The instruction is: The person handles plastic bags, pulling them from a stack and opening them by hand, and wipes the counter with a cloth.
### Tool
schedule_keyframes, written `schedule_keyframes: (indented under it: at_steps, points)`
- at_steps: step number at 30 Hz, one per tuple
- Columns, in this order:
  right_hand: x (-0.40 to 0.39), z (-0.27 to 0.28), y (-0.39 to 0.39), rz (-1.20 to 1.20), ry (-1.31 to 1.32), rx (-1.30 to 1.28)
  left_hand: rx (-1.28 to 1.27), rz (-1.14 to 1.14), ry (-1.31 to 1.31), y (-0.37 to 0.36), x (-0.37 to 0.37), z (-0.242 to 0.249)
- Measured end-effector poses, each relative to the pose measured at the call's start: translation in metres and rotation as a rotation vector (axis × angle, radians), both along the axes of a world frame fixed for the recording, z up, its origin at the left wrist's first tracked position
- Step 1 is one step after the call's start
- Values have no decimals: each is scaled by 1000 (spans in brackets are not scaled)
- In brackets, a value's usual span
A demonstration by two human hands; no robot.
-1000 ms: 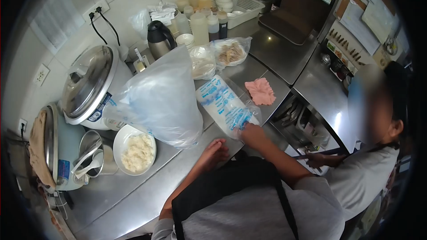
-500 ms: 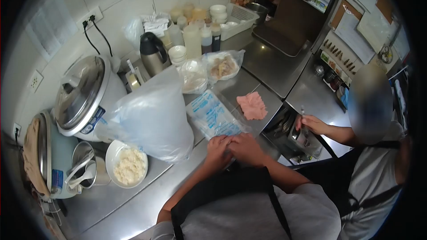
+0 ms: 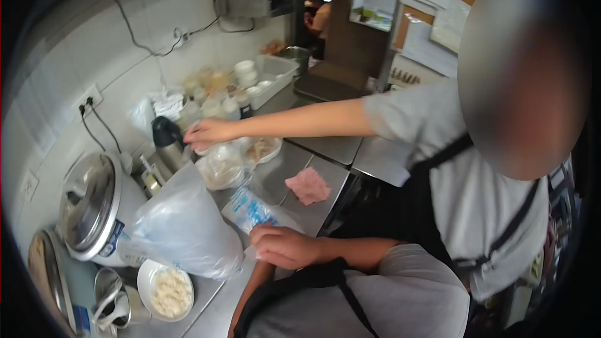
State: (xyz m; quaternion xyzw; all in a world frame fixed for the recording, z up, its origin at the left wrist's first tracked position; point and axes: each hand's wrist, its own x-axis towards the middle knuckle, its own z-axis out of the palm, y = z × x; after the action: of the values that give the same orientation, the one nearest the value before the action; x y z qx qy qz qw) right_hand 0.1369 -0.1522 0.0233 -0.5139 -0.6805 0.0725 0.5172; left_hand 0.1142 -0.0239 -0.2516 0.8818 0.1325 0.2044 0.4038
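My right hand [image 3: 283,247] is at the counter's front edge, its fingers curled together; what they hold, if anything, is hidden. My left forearm [image 3: 251,288] rises to it, and my left hand is covered by the right one. Just beyond lies a clear plastic packet with blue print [image 3: 253,205]. A large, full translucent bag [image 3: 184,225] stands to the left. A pink cloth [image 3: 308,186] lies to the right. A co-worker's hand [image 3: 210,133] reaches across above a bagged bowl [image 3: 222,166], near the thermos [image 3: 168,141].
A rice cooker [image 3: 94,203], a bowl of white food [image 3: 170,291] and a metal pot with ladles [image 3: 128,307] stand at the left. Bottles [image 3: 231,107] and a white basket [image 3: 275,81] are at the back. The co-worker [image 3: 482,206] stands close on the right.
The view has swung. The co-worker has come closer, with an arm now stretched across the counter. My right hand now covers my left, where both showed side by side.
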Motion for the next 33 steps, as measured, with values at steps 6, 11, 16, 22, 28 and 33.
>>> schedule_keyframes:
  at_steps: [6, 11, 16, 22, 28, 33]
  points:
    - [-16, 38, 7, -147, 41, 307, -265, -139, -117, 4, -59, 85]
    - [-31, 38, 16, -100, 179, 293, -450, -269, -173, -8, -102, 137]
    - [-59, 39, 30, 43, 127, 127, -581, -362, -216, -22, -131, 200]
    - [-39, 30, 54, -203, 492, 232, -724, 172, -73, -9, -167, 182]
    - [-13, 1, 72, -19, 797, 63, -1043, 386, -406, 22, -200, 197]
    - [-29, -1, 75, -59, 800, -177, -787, 391, -378, 32, -226, 200]
